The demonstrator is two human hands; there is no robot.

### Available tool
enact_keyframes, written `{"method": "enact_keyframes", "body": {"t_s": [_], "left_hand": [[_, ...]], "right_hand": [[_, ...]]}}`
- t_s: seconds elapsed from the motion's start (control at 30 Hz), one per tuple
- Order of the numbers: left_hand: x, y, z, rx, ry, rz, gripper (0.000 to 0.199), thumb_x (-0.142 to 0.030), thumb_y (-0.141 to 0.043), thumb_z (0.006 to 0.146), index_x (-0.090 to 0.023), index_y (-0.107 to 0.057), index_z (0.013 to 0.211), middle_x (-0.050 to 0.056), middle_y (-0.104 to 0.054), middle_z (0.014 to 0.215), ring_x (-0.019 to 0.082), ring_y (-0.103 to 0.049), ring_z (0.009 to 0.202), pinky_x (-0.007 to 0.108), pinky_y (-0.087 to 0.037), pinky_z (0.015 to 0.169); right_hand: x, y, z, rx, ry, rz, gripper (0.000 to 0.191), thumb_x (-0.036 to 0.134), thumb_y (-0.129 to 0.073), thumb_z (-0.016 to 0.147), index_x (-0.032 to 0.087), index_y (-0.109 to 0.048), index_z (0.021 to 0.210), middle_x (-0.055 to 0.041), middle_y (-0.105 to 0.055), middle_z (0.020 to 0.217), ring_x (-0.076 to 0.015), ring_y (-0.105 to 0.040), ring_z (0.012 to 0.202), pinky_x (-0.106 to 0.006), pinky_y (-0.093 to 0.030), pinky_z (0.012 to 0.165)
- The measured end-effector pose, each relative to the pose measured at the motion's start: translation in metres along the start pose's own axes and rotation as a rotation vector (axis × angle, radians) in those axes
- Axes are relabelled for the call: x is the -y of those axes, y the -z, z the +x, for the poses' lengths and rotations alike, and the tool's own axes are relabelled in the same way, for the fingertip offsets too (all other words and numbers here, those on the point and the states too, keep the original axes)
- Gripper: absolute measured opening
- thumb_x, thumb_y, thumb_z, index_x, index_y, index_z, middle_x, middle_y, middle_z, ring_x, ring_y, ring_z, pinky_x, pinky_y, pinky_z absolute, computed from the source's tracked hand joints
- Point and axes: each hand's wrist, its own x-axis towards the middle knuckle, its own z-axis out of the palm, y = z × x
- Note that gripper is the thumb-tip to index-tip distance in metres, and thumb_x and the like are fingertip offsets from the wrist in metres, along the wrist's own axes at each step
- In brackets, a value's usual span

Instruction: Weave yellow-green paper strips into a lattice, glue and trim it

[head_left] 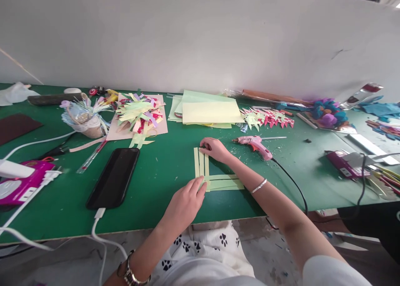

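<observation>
We see flat, matte pale-green paper strips (226,182) meeting in an L near the green tabletop's (156,206) front edge. Our left hand (186,200) covers the corner, fingers slightly spread; our right (214,149) curls at the upright ends, its pinch unclear. Bare tabletop lies between phone (113,177) and strips.

The left hand (188,196) presses the corner where green paper strips (223,183) cross. The right hand (215,149) touches the far ends of the upright strips. A pink glue gun (254,143) lies beside the right forearm.
</observation>
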Motion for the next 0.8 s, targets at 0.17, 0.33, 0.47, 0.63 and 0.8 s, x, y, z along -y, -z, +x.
{"method": "enact_keyframes", "body": {"t_s": [0.17,0.33,0.47,0.63,0.8], "left_hand": [[0.003,0.005,0.001,0.002,-0.011,-0.118,0.03,-0.02,-0.039,0.09,-0.015,-0.047,0.119,0.01,-0.055,0.122,0.021,-0.052,0.111,0.034,-0.051,0.085],[0.009,0.007,0.008,-0.008,0.053,-0.2,0.031,-0.029,-0.045,0.089,-0.016,-0.045,0.117,0.009,-0.058,0.111,0.021,-0.058,0.099,0.03,-0.054,0.071],[0.01,0.008,0.011,0.019,0.088,-0.232,0.018,-0.024,-0.049,0.087,-0.018,-0.051,0.103,0.006,-0.057,0.101,0.017,-0.061,0.087,0.024,-0.052,0.061],[0.011,0.011,0.008,0.028,0.075,-0.287,0.013,-0.02,-0.042,0.09,-0.018,-0.053,0.096,0.005,-0.056,0.1,0.016,-0.061,0.086,0.024,-0.052,0.064],[0.013,0.008,0.006,-0.007,0.048,-0.326,0.016,-0.02,-0.037,0.092,-0.018,-0.053,0.095,0.006,-0.056,0.098,0.017,-0.058,0.093,0.025,-0.053,0.07]], "right_hand": [[0.017,0.027,-0.023,-0.118,-0.003,0.001,0.023,0.026,-0.043,0.084,0.017,-0.051,0.104,-0.0034,-0.053,0.082,-0.014,-0.05,0.07,-0.026,-0.04,0.063],[0.045,0.046,-0.081,0.06,0.1,0.036,0.019,0.03,-0.05,0.083,0.022,-0.054,0.099,-0.0057,-0.058,0.096,-0.018,-0.054,0.085,-0.032,-0.043,0.075],[0.052,0.03,-0.11,0.214,0.073,-0.037,0.038,0.037,-0.06,0.077,0.025,-0.048,0.111,-0.0052,-0.055,0.109,-0.0227,-0.048,0.101,-0.04,-0.037,0.087],[0.05,0.016,-0.113,0.177,0.039,-0.062,0.031,0.034,-0.059,0.079,0.025,-0.049,0.106,-0.0052,-0.055,0.109,-0.0223,-0.047,0.098,-0.041,-0.033,0.088],[0.051,0.016,-0.111,0.193,0.062,-0.084,0.027,0.032,-0.057,0.08,0.025,-0.05,0.106,-0.0047,-0.057,0.11,-0.0216,-0.047,0.1,-0.04,-0.03,0.089]]}}
